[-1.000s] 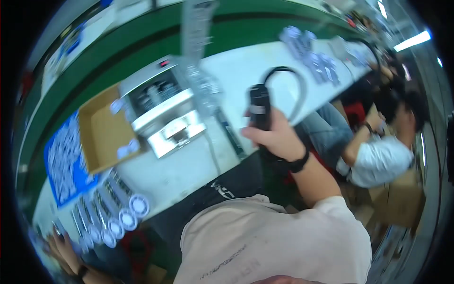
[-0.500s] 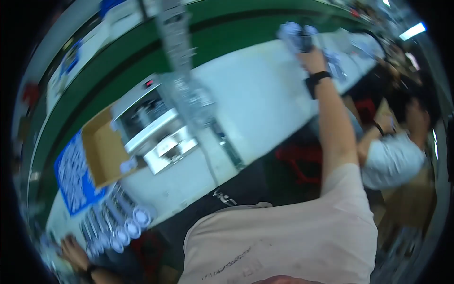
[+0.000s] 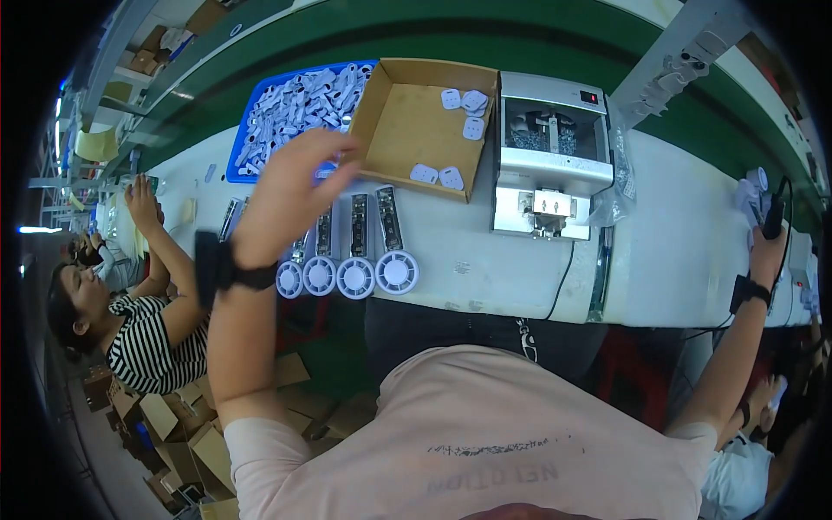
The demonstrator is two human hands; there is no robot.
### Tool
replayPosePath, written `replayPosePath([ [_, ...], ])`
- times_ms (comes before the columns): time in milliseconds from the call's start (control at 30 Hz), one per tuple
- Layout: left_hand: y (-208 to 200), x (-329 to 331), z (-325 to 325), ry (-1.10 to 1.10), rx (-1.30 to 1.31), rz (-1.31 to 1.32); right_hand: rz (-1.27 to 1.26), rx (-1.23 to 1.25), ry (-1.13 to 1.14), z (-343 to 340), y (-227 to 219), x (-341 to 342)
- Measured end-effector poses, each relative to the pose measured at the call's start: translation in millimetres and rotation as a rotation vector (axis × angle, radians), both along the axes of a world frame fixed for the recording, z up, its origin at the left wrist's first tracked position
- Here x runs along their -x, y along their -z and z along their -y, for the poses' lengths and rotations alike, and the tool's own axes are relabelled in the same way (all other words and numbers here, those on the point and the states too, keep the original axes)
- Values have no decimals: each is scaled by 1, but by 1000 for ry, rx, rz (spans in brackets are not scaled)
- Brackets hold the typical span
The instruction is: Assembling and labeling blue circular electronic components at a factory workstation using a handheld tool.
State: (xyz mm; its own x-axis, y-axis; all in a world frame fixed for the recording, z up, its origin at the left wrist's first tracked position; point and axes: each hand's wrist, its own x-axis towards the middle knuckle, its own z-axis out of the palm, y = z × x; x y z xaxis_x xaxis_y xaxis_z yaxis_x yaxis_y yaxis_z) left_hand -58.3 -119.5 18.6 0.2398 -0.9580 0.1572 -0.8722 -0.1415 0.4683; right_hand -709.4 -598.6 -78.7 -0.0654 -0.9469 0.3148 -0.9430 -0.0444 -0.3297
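My left hand point(image 3: 299, 186), blurred by motion, hangs over the row of pale devices with thumb and fingers apart; nothing shows between them. The pale devices point(image 3: 398, 273) lie side by side, each with a round slotted head and a circuit board bared in its long handle; my hand and wrist cover several handles. Far to the right, my right hand point(image 3: 765, 260) is closed around a black corded tool point(image 3: 774, 217) that resembles an electric screwdriver. Its tip cannot be made out. Beside it stand pale round-headed parts point(image 3: 750, 192), partly hidden by the tool.
Small pale parts fill a blue tray point(image 3: 232, 165). Next to it, a shallow cardboard box point(image 3: 412, 130) holds several square white pieces point(image 3: 474, 128). A silver machine point(image 3: 555, 169) with loose screws stands right of the box, beside a post point(image 3: 685, 56). A co-worker point(image 3: 156, 347) sits at left.
The view has turned, levelling the table. My left arm has come plainly into sight, its hand over the devices. My right hand still grips the black tool beside the pale parts.
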Motion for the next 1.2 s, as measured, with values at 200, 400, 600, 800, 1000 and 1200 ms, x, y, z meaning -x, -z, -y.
replayPosePath([
  [200, 54, 0, 101, 200, -395, 175, 369, -165, -367, -187, -83, -86],
  [400, 61, -2, 105, 254, -580, 113, 419, -338, -531, -319, -113, -169],
  [600, 19, 22, 55, -21, -234, -708, 693, -806, -804, -321, -79, -254],
  [800, 10, 105, 9, -86, 27, -1141, 816, -775, -983, -322, -52, -268],
  [1000, 47, 175, 14, 65, 334, -519, 845, -810, -998, -327, -47, -274],
  [1200, 42, 182, 22, 280, 348, -366, 969, -746, -1026, -333, -40, -270],
])
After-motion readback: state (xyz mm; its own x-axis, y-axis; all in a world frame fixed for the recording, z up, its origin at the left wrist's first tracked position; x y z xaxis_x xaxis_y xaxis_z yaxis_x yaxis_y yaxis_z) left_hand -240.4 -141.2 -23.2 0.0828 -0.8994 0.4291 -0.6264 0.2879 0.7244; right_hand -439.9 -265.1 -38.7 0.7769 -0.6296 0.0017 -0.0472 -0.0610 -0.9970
